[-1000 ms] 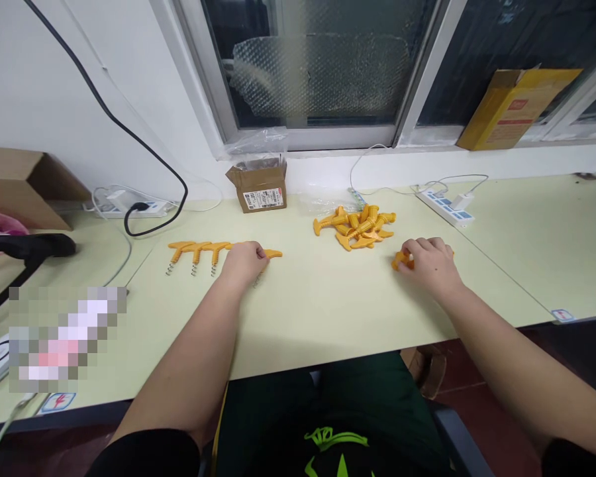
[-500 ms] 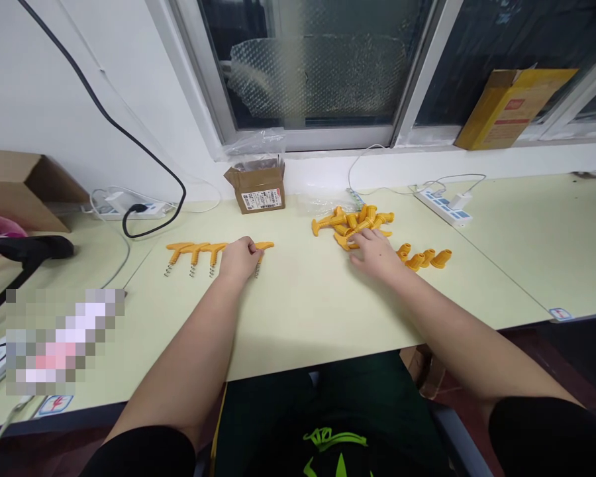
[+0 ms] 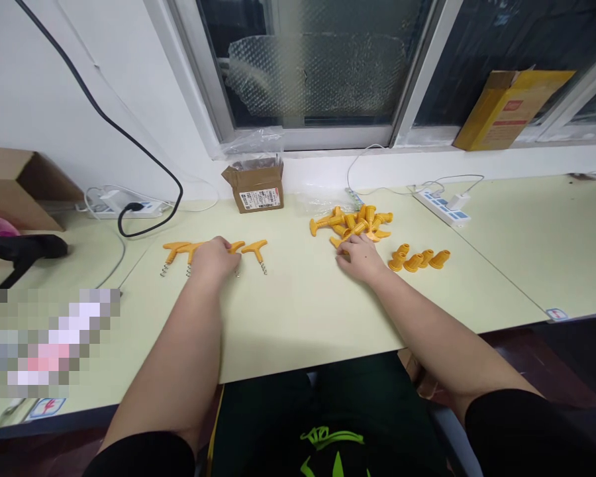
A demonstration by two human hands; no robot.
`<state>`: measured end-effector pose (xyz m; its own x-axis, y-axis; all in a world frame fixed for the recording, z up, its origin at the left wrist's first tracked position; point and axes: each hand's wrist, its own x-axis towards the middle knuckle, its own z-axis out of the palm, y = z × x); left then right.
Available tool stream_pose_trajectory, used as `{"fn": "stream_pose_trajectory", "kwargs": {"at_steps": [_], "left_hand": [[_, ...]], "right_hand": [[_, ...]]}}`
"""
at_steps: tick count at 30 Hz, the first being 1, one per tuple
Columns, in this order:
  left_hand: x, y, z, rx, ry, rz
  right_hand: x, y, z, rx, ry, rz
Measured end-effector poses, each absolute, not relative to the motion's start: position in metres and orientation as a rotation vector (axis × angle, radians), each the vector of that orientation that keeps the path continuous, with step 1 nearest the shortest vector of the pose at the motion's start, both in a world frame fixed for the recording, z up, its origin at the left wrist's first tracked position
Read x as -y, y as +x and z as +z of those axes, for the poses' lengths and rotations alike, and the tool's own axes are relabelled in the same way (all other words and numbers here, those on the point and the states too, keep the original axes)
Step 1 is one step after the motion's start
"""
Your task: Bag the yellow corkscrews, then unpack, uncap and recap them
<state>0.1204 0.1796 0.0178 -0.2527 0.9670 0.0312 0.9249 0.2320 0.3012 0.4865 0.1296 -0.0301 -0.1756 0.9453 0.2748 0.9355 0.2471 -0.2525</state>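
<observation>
Fingers curled, grips hidden

Left hand, center left, covers part of a row of yellow plastic T-handled corkscrews with metal spirals; right hand, frame center, meets the near edge of a heap of yellow plastic pieces. What, if anything, either pinches cannot be told. Ribbed, tapered yellow plastic sleeves sit grouped at center right. Separation looks partly done; the mixed heap is left.

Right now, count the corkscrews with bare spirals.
4 visible: leftmost corkscrew, second corkscrew beside it, third corkscrew just right of the left hand, rightmost corkscrew. The hand may hide more.
</observation>
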Motion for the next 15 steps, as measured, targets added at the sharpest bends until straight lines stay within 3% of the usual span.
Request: {"fn": "stream_pose_trajectory", "kwargs": {"at_steps": [4, 15], "left_hand": [[-0.184, 0.106, 0.018, -2.338, 1.709, 0.227], [-0.182, 0.11, 0.019, -2.326, 1.686, 0.313]], "right_hand": [[-0.127, 0.482, -0.028, 2.176, -1.683, 0.075], [-0.125, 0.475, -0.032, 2.332, -1.44, 0.117]]}}
